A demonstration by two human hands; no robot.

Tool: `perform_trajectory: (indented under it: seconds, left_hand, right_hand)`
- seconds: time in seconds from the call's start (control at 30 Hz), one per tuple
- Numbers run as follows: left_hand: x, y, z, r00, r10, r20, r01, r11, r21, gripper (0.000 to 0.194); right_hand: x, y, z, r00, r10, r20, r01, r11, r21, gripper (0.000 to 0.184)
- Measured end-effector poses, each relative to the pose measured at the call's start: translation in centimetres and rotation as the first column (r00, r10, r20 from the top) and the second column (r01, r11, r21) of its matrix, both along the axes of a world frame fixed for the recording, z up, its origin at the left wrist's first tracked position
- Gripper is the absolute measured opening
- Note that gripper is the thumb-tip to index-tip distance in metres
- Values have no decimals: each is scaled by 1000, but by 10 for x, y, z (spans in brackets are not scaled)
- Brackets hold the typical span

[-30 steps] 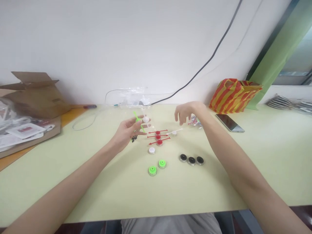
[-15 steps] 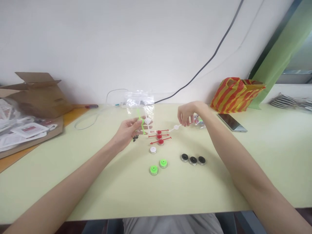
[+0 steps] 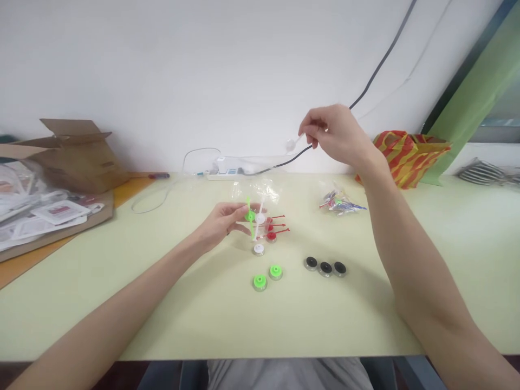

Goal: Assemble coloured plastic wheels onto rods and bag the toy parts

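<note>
A pale table (image 3: 182, 325) spans the scene below a white wall (image 3: 154, 76). At its far left stands an open box (image 3: 81, 168); at its far right, a striped bag (image 3: 412, 160). The right hand (image 3: 331, 132) is raised before the wall, thumb and forefinger pinching one end of a white arrow (image 3: 290, 145), whose round middle sits left of the fingertips and slightly lower. The left hand (image 3: 223, 222) is above the middle of the table, its thumb and fingers pinching a clear bag (image 3: 266, 189) that spreads to their right. On the right lies a packet (image 3: 337, 202) of coloured parts. A green arrow (image 3: 250, 216) touches the left thumb tip, with a second white arrow (image 3: 260, 218) just right of it; the film is faint, so I cannot tell whether both are inside. Three red arrows (image 3: 271, 236) lie beyond, partly veiled by it. Nearer, three black discs (image 3: 325, 268) sit in a row at right, two green discs (image 3: 260, 282) left of them, and a white disc (image 3: 259, 249) just farther off
</note>
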State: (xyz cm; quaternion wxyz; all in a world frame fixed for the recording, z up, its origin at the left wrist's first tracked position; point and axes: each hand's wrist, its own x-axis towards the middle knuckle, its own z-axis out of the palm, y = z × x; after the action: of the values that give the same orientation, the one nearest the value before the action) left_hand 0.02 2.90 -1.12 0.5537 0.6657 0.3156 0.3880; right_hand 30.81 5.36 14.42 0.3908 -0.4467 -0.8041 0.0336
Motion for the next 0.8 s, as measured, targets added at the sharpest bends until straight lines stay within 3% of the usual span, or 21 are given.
perform_trajectory:
  seconds: [0.1, 0.23, 0.5, 0.63, 0.8]
  left_hand:
    - [-1, 0, -1, 1000, 6, 1, -6, 1000, -5, 43]
    - [0, -1, 0, 999, -25, 31, 26, 999, -20, 53]
    - [3, -7, 4, 997, -73, 27, 74, 996, -45, 66]
    - [3, -7, 3, 996, -84, 43, 86, 995, -47, 65]
    - [3, -8, 5, 995, -90, 34, 91, 995, -42, 63]
  right_hand:
    - [-13, -16, 5, 994, 100, -35, -99, 995, 30, 21]
    - [-25, -27, 7, 980, 194, 40, -193, 980, -43, 19]
    - [-27, -10, -4, 994, 106, 28, -107, 994, 31, 21]
    - [-31, -9, -5, 980, 197, 40, -194, 978, -71, 19]
    - [-41, -4, -9, 920, 384, 83, -357, 905, -233, 13]
